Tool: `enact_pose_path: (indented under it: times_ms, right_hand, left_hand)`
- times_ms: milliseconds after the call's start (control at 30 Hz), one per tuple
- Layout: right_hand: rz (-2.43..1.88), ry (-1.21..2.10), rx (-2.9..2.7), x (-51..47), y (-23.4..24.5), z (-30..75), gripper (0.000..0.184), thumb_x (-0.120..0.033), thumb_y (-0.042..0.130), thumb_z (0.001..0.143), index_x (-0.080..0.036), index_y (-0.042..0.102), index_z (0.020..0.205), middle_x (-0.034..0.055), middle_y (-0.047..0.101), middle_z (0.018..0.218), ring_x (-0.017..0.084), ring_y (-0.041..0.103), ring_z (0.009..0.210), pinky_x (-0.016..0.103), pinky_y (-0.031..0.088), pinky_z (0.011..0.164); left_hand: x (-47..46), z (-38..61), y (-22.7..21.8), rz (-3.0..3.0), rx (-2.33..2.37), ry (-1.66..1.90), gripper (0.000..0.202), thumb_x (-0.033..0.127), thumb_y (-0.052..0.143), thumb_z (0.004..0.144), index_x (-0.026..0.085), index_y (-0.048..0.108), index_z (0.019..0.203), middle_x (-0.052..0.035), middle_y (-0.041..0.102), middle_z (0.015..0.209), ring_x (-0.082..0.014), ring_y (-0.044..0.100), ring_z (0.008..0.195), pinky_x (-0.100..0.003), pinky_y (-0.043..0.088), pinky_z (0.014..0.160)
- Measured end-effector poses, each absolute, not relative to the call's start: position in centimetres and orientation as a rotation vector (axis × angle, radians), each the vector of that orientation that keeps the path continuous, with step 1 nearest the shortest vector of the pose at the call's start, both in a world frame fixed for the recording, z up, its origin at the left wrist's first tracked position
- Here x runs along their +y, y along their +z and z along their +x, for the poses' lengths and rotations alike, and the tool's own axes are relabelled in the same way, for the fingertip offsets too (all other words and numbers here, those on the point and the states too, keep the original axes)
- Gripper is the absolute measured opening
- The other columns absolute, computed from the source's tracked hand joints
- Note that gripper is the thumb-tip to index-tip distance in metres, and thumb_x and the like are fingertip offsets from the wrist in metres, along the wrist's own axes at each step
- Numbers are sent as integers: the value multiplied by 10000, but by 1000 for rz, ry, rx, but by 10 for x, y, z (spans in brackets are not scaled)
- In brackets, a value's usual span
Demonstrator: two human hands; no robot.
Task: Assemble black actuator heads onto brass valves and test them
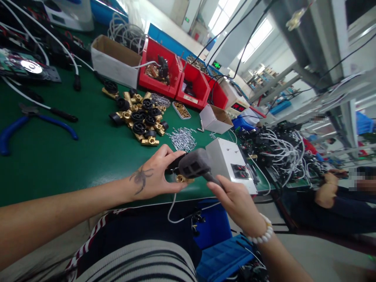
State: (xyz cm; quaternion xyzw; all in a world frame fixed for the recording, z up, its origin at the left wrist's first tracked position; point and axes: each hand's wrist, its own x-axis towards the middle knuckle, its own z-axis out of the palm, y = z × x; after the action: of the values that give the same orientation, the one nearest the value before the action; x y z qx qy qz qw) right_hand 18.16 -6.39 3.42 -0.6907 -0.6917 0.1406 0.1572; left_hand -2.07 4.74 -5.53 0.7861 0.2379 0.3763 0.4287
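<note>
At the front edge of the green bench, my left hand (162, 172) is wrapped round a brass fitting (180, 178) with a black part on it; a white cable (173, 209) hangs below. In my right hand (235, 199) is the handle of a dark grey mallet (195, 162). Its head stands over the brass fitting and hides part of it; whether they touch I cannot tell. Just beyond lies a heap of small silver metal clips (182, 139). Farther left sits a pile of brass valve bodies with black caps (141, 117).
Blue-handled pliers (32, 113) lie at the left. Behind stand a long white box (114, 58), red bins (160, 84) and a small white carton (216, 120). A grey switch box (229, 162) is near my right hand. Blue crates (226, 258) stand below; another person sits at right.
</note>
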Motion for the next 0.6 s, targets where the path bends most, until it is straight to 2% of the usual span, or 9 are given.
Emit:
enact_pose_path:
  times_ms: [133, 300, 433, 600]
  right_hand:
    - [-1845, 343, -1776, -64, 35, 183, 494, -561, 334, 987, -214, 420, 646, -43, 366, 510, 100, 323, 443, 243, 244, 438]
    - [-1975, 472, -1934, -62, 30, 184, 493, -581, 441, 943, -208, 426, 622, -35, 396, 495, 103, 349, 444, 244, 226, 439]
    - [-1825, 370, -1659, -63, 31, 185, 509, -579, 332, 983, -218, 406, 632, -51, 363, 491, 92, 314, 412, 232, 235, 410]
    - [-2004, 420, -2015, -62, 35, 181, 489, -581, 426, 943, -211, 443, 625, -41, 394, 476, 104, 347, 420, 248, 221, 432]
  left_hand:
    - [48, -19, -57, 1945, 607, 935, 680, 433, 733, 722, 193, 515, 1319, -52, 458, 1033, -185, 548, 914, -406, 571, 839]
    - [48, -20, -56, 1969, 606, 930, 651, 435, 728, 736, 223, 526, 1318, -38, 447, 979, -186, 540, 905, -404, 573, 827]
    - [48, -21, -55, 1945, 611, 892, 684, 436, 740, 727, 210, 505, 1329, -52, 451, 1056, -184, 549, 938, -406, 567, 868]
    - [48, -20, -52, 1969, 606, 905, 612, 443, 721, 750, 232, 540, 1295, -42, 457, 983, -190, 539, 918, -393, 575, 827]
